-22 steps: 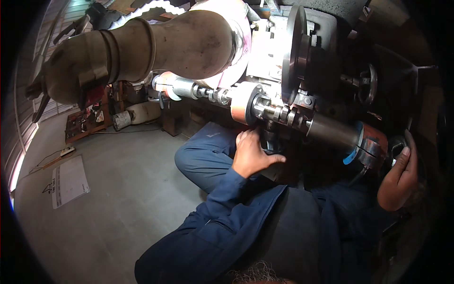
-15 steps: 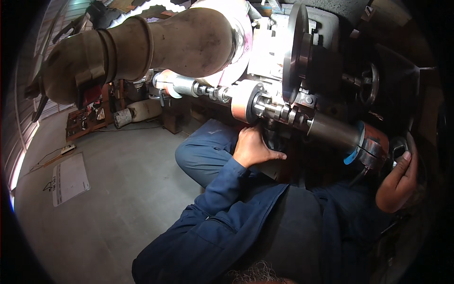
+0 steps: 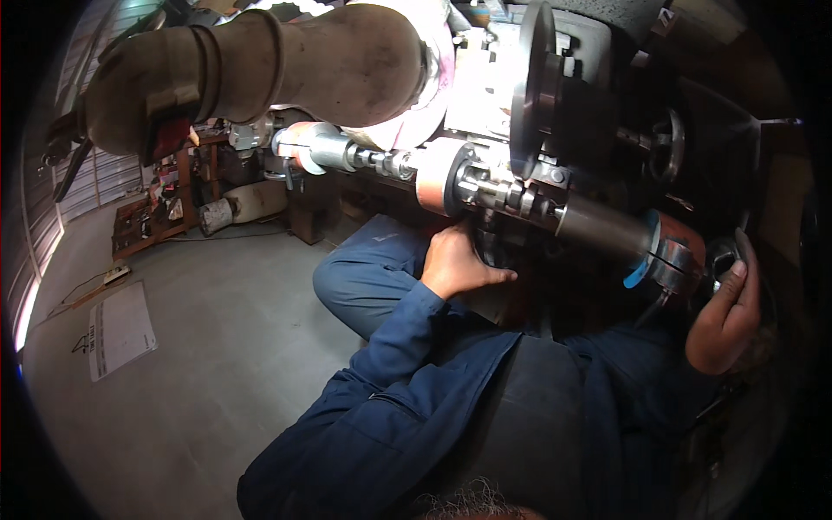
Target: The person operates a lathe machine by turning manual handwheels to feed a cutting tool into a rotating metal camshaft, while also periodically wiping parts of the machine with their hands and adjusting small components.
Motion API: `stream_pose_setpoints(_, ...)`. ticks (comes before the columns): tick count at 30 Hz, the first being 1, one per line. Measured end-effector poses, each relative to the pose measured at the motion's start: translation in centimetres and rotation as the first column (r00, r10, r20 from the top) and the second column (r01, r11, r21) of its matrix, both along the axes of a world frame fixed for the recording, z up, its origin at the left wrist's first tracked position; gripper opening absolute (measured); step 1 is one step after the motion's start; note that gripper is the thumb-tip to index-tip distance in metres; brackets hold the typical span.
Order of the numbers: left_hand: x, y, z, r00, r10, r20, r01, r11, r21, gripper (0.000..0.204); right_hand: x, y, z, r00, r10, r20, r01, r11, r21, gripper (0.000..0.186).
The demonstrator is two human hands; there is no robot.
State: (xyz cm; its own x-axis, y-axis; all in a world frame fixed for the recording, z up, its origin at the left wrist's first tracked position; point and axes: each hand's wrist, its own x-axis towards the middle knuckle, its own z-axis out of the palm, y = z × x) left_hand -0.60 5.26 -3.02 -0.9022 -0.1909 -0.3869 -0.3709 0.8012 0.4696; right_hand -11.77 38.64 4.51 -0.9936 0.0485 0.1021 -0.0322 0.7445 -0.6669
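My left hand [image 3: 458, 264] is under the shaft assembly, thumb stretched out, its fingertips curled against a dark part below an orange-banded collar [image 3: 438, 178]; what they hold is unclear. My right hand [image 3: 722, 321] grips the rim of a handwheel [image 3: 743, 251] at the right end, fingers and thumb wrapped on it. Beside it are an orange split clamp with blue edging [image 3: 678, 256] and a steel cylinder [image 3: 607, 232]. A lobed steel shaft [image 3: 384, 160] runs leftward to another orange clamp [image 3: 305, 147]. A dark wheel [image 3: 531, 87] stands upright behind the collar.
A large dusty sleeved housing [image 3: 338, 65] hangs over the upper left. A wooden rack of parts [image 3: 147, 221] and a pale cylinder [image 3: 243, 208] sit on the floor behind. A white board [image 3: 120, 329] and a power strip [image 3: 117, 276] lie at left. My knee [image 3: 347, 286] is below the machine.
The whole scene has shifted slightly up and left in the view. My hands stay in about the same places on the machine.
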Motion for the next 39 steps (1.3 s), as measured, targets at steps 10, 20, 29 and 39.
stream_pose_setpoints(10,0.2,-0.1,-0.5,1.000,-0.009,0.006,0.009,1.000,0.024,0.088,0.0,-0.2,0.4,0.999,-0.038,0.026,0.038,0.999,-0.007,0.034)
stream_pose_setpoints(20,0.3,-0.3,-0.4,0.994,0.008,0.113,-0.008,1.000,-0.002,0.085,-0.2,-0.4,0.6,0.999,-0.037,0.023,0.037,0.999,0.019,0.035)
stream_pose_setpoints(29,0.8,-0.6,-0.7,0.994,0.001,0.111,-0.001,1.000,-0.008,0.088,-1.2,-0.1,1.2,0.999,0.003,0.041,-0.006,0.998,0.070,0.034)
stream_pose_setpoints(39,0.9,-1.1,-0.7,0.977,-0.002,0.214,0.009,0.999,-0.033,0.091,-4.1,1.2,0.3,0.966,0.119,0.229,-0.143,0.986,0.090,0.035)
